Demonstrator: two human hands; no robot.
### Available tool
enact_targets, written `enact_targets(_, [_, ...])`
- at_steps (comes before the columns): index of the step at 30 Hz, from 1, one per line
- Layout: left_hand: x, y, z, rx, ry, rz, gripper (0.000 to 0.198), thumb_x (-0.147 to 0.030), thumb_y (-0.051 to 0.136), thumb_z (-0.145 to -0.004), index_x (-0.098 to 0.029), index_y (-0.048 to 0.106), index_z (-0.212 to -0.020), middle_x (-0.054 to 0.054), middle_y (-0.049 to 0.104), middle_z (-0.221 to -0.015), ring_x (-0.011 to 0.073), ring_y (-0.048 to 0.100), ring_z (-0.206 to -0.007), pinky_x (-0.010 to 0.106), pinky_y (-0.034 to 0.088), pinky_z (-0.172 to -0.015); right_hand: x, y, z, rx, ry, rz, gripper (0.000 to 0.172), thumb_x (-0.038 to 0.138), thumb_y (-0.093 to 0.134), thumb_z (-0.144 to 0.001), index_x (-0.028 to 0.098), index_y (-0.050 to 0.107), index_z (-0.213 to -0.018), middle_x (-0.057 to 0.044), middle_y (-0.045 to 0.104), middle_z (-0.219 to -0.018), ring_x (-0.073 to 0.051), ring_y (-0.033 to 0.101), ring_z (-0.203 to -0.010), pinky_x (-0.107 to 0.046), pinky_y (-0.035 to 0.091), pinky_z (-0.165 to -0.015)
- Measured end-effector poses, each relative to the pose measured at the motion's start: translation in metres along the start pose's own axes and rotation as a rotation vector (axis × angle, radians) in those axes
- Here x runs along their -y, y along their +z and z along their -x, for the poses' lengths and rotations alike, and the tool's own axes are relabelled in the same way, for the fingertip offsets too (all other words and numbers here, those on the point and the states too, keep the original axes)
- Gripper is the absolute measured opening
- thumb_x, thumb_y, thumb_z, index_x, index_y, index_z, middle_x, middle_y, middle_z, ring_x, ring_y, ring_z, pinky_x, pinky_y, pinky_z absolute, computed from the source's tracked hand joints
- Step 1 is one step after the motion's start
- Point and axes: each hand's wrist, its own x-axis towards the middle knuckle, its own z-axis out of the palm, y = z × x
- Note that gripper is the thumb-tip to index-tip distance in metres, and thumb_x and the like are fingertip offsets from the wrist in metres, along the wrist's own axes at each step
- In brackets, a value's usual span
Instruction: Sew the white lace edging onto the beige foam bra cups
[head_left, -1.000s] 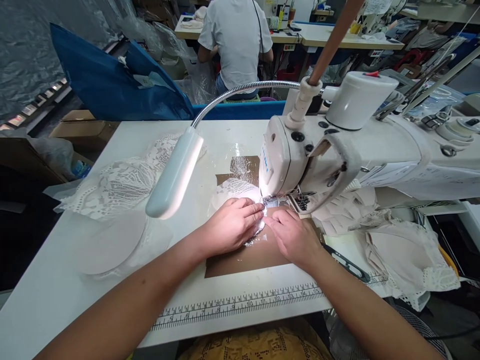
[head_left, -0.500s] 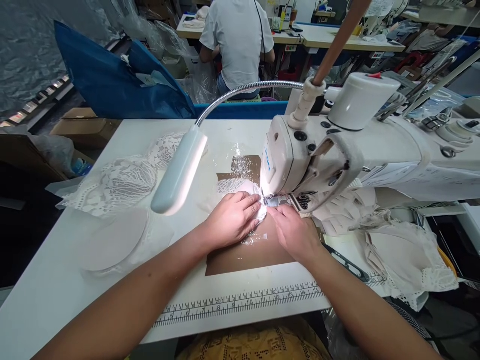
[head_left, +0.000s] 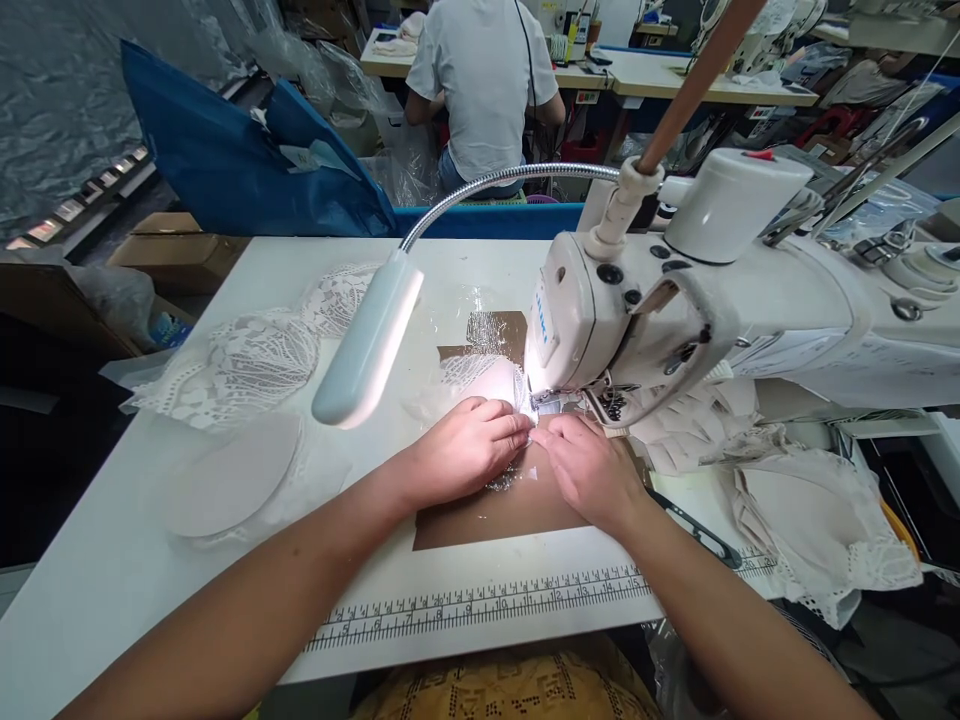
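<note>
My left hand (head_left: 466, 446) lies on a white lace piece (head_left: 480, 382) just left of the needle of the white sewing machine (head_left: 645, 310), fingers pressed together on the fabric. My right hand (head_left: 589, 466) rests beside it, its fingertips pinching the same lace edge at the presser foot (head_left: 547, 404). The fabric sits on a brown patch (head_left: 510, 510) of the white table (head_left: 135, 570). A gooseneck lamp (head_left: 367, 340) lights the spot.
Lace pieces and round white pads (head_left: 232, 480) lie at the left. A heap of beige lace garments (head_left: 810, 500) and black snips (head_left: 697, 535) lie at the right. A ruler strip (head_left: 480, 605) runs along the front edge. A person in a white shirt (head_left: 484, 80) sits behind.
Both hands have slid slightly back toward me and come closer together at the presser foot. The view shifted a little.
</note>
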Motion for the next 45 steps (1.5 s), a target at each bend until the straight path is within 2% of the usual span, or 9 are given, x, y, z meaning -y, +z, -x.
enact_targets(4, [0.0,0.001,0.003,0.018,-0.004,-0.038,0.026,-0.018,0.042,-0.099,-0.015,0.066,-0.11,0.007,0.065,-0.123,0.0217,0.056,-0.102,0.038,0.047,-0.086,-0.001,0.0,0.002,-0.051,-0.073,-0.014,0.03,0.011,0.045,-0.089,0.019,0.07,-0.103,-0.004,0.06,-0.077,-0.018,0.048,-0.075,-0.028,0.032,-0.062])
enact_targets(10, [-0.003,0.003,0.002,0.039,-0.056,-0.039,0.028,-0.022,0.043,-0.099,-0.016,0.065,-0.114,0.006,0.065,-0.124,0.0217,0.056,-0.102,0.037,0.047,-0.087,-0.002,-0.001,0.007,-0.03,-0.1,-0.014,0.035,0.007,0.047,-0.083,0.018,0.067,-0.11,-0.004,0.061,-0.079,-0.016,0.046,-0.072,-0.028,0.029,-0.061])
enact_targets(16, [-0.005,0.003,-0.001,0.017,-0.106,-0.054,0.029,-0.023,0.042,-0.099,-0.016,0.067,-0.113,0.008,0.066,-0.121,0.0219,0.057,-0.101,0.037,0.048,-0.085,-0.001,0.0,0.005,-0.033,-0.055,0.038,0.034,0.008,0.048,-0.083,0.018,0.068,-0.108,-0.004,0.062,-0.078,-0.018,0.049,-0.076,-0.029,0.03,-0.06])
enact_targets(23, [0.004,0.004,-0.005,-0.025,-0.108,-0.075,0.03,-0.025,0.044,-0.098,-0.017,0.066,-0.116,0.01,0.065,-0.121,0.0224,0.057,-0.096,0.038,0.047,-0.08,0.001,0.004,0.0,-0.057,-0.006,0.145,0.041,0.007,0.05,-0.081,0.019,0.067,-0.116,-0.006,0.064,-0.079,-0.02,0.052,-0.078,-0.03,0.032,-0.06])
enact_targets(29, [0.009,0.004,-0.009,-0.032,-0.171,-0.082,0.032,-0.027,0.045,-0.096,-0.014,0.065,-0.117,0.011,0.066,-0.119,0.0252,0.056,-0.096,0.038,0.046,-0.078,-0.002,0.006,0.002,-0.06,0.02,0.09,0.043,0.008,0.047,-0.084,0.023,0.066,-0.12,-0.006,0.066,-0.083,-0.02,0.054,-0.079,-0.03,0.035,-0.062])
enact_targets(33, [0.012,0.004,-0.009,-0.064,-0.229,-0.072,0.032,-0.027,0.045,-0.095,-0.014,0.066,-0.115,0.014,0.065,-0.116,0.0273,0.055,-0.103,0.041,0.046,-0.084,-0.004,0.006,0.004,-0.072,0.051,0.028,0.041,0.012,0.047,-0.086,0.025,0.067,-0.119,-0.005,0.068,-0.092,-0.019,0.055,-0.081,-0.029,0.035,-0.061])
enact_targets(40, [0.018,0.003,-0.005,-0.108,-0.352,-0.091,0.033,-0.029,0.044,-0.093,-0.016,0.063,-0.118,0.013,0.056,-0.131,0.0341,0.046,-0.122,0.05,0.04,-0.097,-0.004,0.006,0.003,-0.094,0.03,-0.007,0.037,0.012,0.046,-0.087,0.023,0.068,-0.115,-0.003,0.069,-0.09,-0.018,0.057,-0.079,-0.028,0.038,-0.063])
enact_targets(45, [0.024,0.005,-0.001,-0.152,-0.444,-0.111,0.035,-0.027,0.043,-0.093,-0.016,0.06,-0.121,0.014,0.053,-0.133,0.0339,0.042,-0.125,0.052,0.039,-0.1,-0.004,0.004,0.004,-0.07,0.004,-0.012,0.034,0.015,0.045,-0.09,0.02,0.067,-0.115,-0.005,0.068,-0.09,-0.018,0.06,-0.081,-0.029,0.042,-0.067])
